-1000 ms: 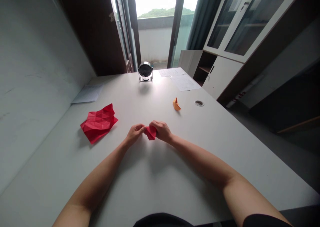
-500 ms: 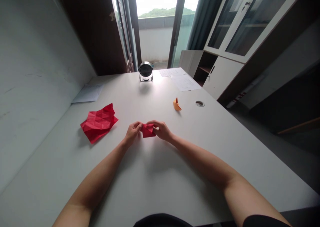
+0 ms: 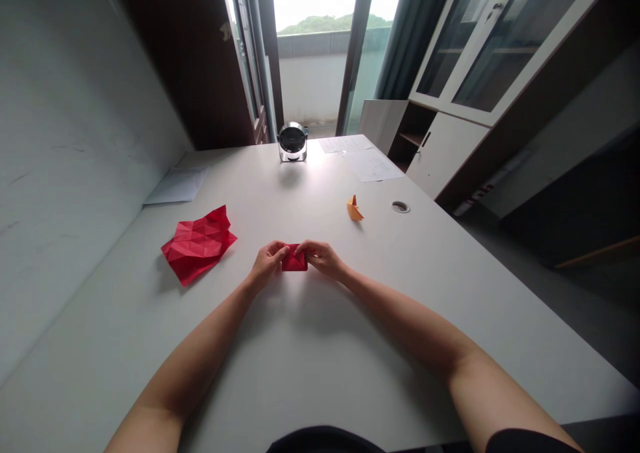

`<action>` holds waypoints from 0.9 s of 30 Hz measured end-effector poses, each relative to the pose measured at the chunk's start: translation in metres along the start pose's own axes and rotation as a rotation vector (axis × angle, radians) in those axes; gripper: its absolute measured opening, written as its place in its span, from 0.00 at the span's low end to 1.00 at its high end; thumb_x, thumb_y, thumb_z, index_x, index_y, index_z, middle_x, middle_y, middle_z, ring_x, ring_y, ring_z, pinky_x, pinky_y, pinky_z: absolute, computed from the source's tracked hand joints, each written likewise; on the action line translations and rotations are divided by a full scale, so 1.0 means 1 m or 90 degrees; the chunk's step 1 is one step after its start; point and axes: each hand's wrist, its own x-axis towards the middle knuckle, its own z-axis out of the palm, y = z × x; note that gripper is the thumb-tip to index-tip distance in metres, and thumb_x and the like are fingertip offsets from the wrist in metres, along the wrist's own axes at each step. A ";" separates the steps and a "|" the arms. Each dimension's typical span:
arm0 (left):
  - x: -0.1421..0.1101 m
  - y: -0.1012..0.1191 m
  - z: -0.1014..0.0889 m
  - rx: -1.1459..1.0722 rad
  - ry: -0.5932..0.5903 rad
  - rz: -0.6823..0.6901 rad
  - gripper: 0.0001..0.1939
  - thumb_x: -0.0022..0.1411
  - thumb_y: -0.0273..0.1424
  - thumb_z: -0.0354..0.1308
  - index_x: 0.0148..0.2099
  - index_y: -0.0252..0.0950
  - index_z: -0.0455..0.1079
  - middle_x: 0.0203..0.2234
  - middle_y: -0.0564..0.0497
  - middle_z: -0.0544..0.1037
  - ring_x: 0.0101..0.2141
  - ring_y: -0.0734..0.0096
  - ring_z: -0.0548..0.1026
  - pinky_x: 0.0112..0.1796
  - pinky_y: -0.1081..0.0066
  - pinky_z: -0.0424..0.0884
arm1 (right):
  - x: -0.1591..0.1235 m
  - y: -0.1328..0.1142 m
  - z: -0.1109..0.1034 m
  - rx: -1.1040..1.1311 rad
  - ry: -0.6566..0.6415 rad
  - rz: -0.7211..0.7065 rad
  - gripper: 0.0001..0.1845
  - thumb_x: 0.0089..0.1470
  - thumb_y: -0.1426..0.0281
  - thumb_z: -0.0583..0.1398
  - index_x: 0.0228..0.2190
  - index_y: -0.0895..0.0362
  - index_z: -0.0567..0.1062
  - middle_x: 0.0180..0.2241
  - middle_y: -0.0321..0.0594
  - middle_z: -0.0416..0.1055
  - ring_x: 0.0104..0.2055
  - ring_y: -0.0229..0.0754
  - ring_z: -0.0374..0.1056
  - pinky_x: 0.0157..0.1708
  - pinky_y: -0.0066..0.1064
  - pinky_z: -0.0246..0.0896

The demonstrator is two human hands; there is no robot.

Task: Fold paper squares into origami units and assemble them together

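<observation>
A small red folded paper [image 3: 294,261] is held between my two hands, near the middle of the white table. My left hand [image 3: 270,258] pinches its left side, thumb on top. At its upper right side, my right hand [image 3: 321,258] grips it with fingers closed. Crease or flap lines meet near the centre of its face, and my fingers cover both side edges. To the left lies a larger creased red sheet of paper [image 3: 200,243], partly opened out with raised folds. A small orange folded paper figure [image 3: 355,208] stands to the right, beyond my right hand.
A black and silver round device on a stand [image 3: 293,142] is at the table's far edge. White papers [image 3: 373,164] lie at the far right, and another paper stack [image 3: 176,186] by the left wall. A round cable hole [image 3: 401,207] is near the right edge.
The red folded paper has turned slightly and now lies flatter and squarer to me. My left thumb has moved onto its face, and my right fingers have shifted along its upper right.
</observation>
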 end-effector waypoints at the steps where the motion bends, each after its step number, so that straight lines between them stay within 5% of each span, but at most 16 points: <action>1: 0.000 0.000 0.000 -0.003 -0.003 -0.003 0.19 0.55 0.45 0.68 0.38 0.33 0.75 0.31 0.49 0.78 0.31 0.70 0.74 0.35 0.72 0.68 | 0.000 0.001 0.000 -0.004 -0.001 0.000 0.11 0.57 0.64 0.64 0.37 0.60 0.79 0.33 0.43 0.76 0.34 0.41 0.71 0.35 0.30 0.66; 19: 0.003 -0.007 -0.001 -0.022 0.073 0.018 0.19 0.58 0.45 0.65 0.33 0.33 0.71 0.25 0.53 0.72 0.25 0.77 0.68 0.27 0.76 0.63 | 0.001 -0.003 0.000 0.057 0.016 0.022 0.10 0.54 0.66 0.65 0.37 0.58 0.76 0.33 0.40 0.75 0.35 0.41 0.71 0.37 0.32 0.65; 27: 0.001 -0.001 0.003 -0.023 0.075 0.015 0.22 0.58 0.46 0.64 0.46 0.34 0.71 0.29 0.52 0.76 0.25 0.74 0.72 0.26 0.75 0.67 | 0.001 0.000 -0.003 0.024 0.020 0.029 0.13 0.54 0.62 0.66 0.35 0.59 0.75 0.30 0.39 0.74 0.33 0.41 0.69 0.36 0.32 0.65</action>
